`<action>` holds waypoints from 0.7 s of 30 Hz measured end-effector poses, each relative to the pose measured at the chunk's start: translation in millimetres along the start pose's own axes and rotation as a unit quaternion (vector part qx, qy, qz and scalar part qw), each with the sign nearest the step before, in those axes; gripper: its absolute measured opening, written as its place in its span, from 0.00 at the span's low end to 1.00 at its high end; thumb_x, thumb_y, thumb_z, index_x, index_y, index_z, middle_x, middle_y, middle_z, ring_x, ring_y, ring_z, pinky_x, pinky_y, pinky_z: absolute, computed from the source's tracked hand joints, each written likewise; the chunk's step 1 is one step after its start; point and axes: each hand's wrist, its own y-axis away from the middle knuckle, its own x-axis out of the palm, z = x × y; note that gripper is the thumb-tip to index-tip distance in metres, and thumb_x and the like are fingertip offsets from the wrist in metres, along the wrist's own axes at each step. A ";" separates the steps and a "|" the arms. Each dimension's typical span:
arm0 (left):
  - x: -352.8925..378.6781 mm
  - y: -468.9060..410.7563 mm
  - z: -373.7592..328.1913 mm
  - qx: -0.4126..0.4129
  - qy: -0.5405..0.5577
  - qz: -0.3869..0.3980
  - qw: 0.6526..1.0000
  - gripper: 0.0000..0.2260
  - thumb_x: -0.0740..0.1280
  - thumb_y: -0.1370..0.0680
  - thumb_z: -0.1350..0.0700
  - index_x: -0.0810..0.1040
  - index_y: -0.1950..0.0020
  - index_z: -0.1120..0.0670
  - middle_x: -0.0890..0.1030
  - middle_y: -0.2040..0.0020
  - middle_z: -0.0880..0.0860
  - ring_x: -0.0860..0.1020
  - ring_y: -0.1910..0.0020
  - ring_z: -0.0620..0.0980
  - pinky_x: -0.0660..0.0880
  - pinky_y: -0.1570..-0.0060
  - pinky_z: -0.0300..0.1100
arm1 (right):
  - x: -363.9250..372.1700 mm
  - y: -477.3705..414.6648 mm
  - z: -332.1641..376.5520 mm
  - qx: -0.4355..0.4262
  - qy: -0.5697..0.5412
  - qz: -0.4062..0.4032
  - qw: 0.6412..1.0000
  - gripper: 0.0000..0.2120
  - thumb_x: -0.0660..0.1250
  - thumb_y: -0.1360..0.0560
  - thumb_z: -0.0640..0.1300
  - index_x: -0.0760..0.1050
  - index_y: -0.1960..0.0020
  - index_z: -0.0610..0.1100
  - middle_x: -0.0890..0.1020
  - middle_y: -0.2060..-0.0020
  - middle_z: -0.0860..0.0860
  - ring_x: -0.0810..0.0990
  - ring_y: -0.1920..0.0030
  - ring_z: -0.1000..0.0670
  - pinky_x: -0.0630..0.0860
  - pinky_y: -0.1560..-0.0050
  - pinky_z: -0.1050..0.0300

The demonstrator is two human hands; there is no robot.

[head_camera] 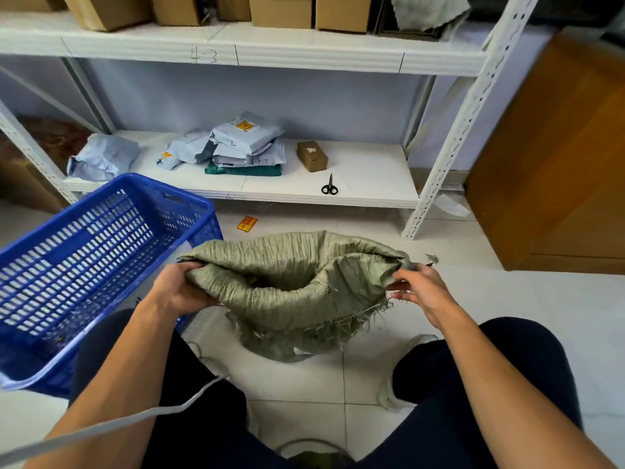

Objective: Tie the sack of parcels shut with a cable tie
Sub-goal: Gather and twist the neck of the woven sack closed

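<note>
The left hand (182,291) curls its fingers round the left rim of the green woven sack (291,286). The right hand (419,289) pinches the rim's right corner, and the mouth gapes between them. The sack stands on the tiled floor (507,299) between the person's knees. A blue basket (101,252) sits just beside it at 9 o'clock. At 12 o'clock, a low shelf (372,170) carries scissors (329,186), a small carton (313,156) and grey parcels (243,143).
</note>
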 end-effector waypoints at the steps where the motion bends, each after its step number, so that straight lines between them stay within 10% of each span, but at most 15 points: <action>1: 1.5 0.5 2.0 -0.008 -0.014 -0.002 1.000 0.16 0.55 0.17 0.56 0.77 0.36 0.60 0.85 0.46 0.63 0.78 0.43 0.63 0.73 0.47 0.62 | 1.3 1.2 0.1 -0.010 0.012 -0.006 1.000 0.03 0.68 0.23 0.35 0.76 0.51 0.40 0.84 0.58 0.43 0.85 0.59 0.44 0.82 0.54 0.48; 21: 16.4 21.4 4.4 0.122 0.035 0.017 0.992 0.15 0.66 0.22 0.46 0.82 0.40 0.51 0.85 0.45 0.54 0.82 0.45 0.55 0.77 0.45 0.55 | 9.7 2.1 -12.4 -0.073 0.220 -0.007 0.973 0.15 0.63 0.27 0.55 0.81 0.55 0.45 0.86 0.58 0.45 0.84 0.54 0.42 0.82 0.49 0.39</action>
